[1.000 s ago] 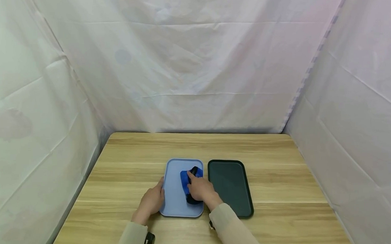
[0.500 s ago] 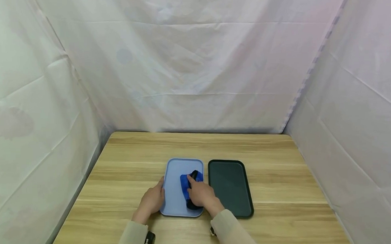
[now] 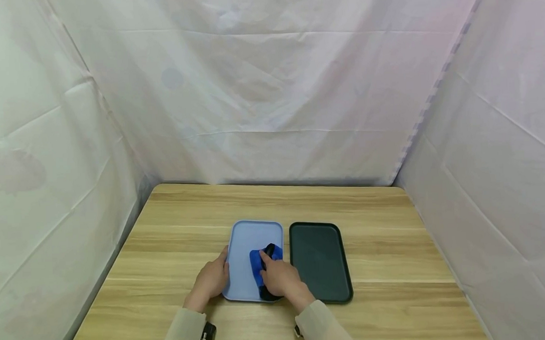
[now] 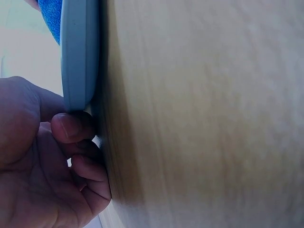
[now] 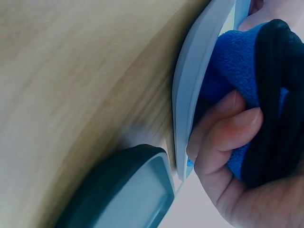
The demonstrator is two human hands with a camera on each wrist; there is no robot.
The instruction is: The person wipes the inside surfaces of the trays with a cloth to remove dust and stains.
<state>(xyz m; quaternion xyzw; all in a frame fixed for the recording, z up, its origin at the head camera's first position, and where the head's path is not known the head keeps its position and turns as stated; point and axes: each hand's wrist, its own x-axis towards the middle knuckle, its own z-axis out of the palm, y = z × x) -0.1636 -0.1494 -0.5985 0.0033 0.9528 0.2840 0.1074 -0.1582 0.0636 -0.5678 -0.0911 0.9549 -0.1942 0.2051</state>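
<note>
A light blue tray [image 3: 245, 236] lies on the table, its left edge held by my left hand [image 3: 211, 278]. In the left wrist view, curled fingertips [image 4: 71, 127] meet the tray's corner close to the tabletop. My right hand [image 3: 281, 277] grips a blue terry cloth pad [image 3: 255, 268] with a black handle-like part [image 3: 269, 250], pressed against the tray's right side near its front edge. The right wrist view shows fingers [image 5: 228, 135] bent against the fuzzy blue fabric and the black part [image 5: 268, 104]. The palm hides some of the pad.
Just right of the blue tray lies a dark green tray [image 3: 319, 256], a narrow gap between them. Both rest on a wood-grain table [image 3: 383, 236]. White cloth walls [image 3: 269, 90] enclose the back and sides.
My right hand has slid the blue pad toward me along the tray, from its middle to near its front edge. The left hand and both trays have stayed put.
</note>
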